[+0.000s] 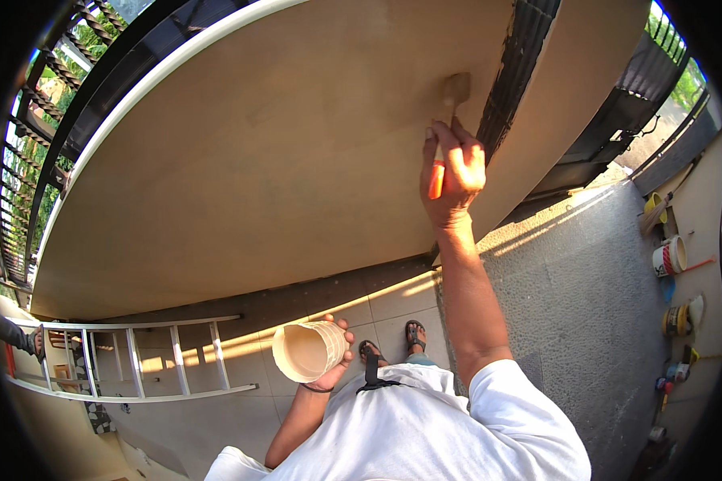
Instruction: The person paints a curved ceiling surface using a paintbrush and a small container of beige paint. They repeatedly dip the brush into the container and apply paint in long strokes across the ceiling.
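My right hand (457,172) reaches up and grips a paintbrush (456,88) by its handle, whose orange end sticks out below the palm. The bristles rest against a beige wall (281,152), close to its dark vertical edge strip (521,64). A darker patch shows on the wall around the brush. Low at my left side, my left hand (341,353) holds a cream plastic tub (305,353), fingers wrapped round its side. Its mouth is tilted toward the view, and pale beige paint seems to lie inside.
An aluminium ladder (176,361) stands at left, with another person's foot (38,341) on it. Railings (24,160) run along the far left. Buckets, one of them white and red (670,256), and a broom (658,212) line the right wall. A dark metal gate (610,120) stands beyond.
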{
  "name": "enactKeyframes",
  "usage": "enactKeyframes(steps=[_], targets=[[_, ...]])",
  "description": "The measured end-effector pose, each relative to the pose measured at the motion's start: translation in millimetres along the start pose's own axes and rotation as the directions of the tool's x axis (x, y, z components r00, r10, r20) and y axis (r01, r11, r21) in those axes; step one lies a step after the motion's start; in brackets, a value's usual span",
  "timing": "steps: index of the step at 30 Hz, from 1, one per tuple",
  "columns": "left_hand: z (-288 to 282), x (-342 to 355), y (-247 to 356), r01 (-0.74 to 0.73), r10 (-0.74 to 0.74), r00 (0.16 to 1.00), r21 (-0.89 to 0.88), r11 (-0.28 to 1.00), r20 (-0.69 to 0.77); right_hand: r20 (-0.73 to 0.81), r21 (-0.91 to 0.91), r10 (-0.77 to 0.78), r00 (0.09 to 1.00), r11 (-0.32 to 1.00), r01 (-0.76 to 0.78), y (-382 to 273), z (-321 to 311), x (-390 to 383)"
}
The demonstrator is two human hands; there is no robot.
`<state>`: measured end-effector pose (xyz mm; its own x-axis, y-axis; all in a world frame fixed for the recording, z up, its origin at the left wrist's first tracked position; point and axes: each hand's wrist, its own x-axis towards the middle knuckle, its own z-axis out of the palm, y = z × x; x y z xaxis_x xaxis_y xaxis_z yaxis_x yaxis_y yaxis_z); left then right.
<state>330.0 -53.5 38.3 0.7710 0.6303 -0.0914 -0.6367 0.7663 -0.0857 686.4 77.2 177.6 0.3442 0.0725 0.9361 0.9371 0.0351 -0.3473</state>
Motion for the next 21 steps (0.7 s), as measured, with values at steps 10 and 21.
enactKeyframes(steps=[10, 21], targets=[[-3.0, 4.8, 5.5, 0.022, -0.022, 1.000, 0.024, 0.999, -0.015, -0.130, 0.077, -0.033, 0.991, 0.996, 0.043, -11.2, -28.7, 20.2], [-1.4, 13.5, 5.4, 0.035, -0.033, 0.999, 0.051, 0.998, -0.033, 0.144, 0.278, -0.163, 0.976, 0.953, 0.118, -63.2, -17.5, 4.4]])
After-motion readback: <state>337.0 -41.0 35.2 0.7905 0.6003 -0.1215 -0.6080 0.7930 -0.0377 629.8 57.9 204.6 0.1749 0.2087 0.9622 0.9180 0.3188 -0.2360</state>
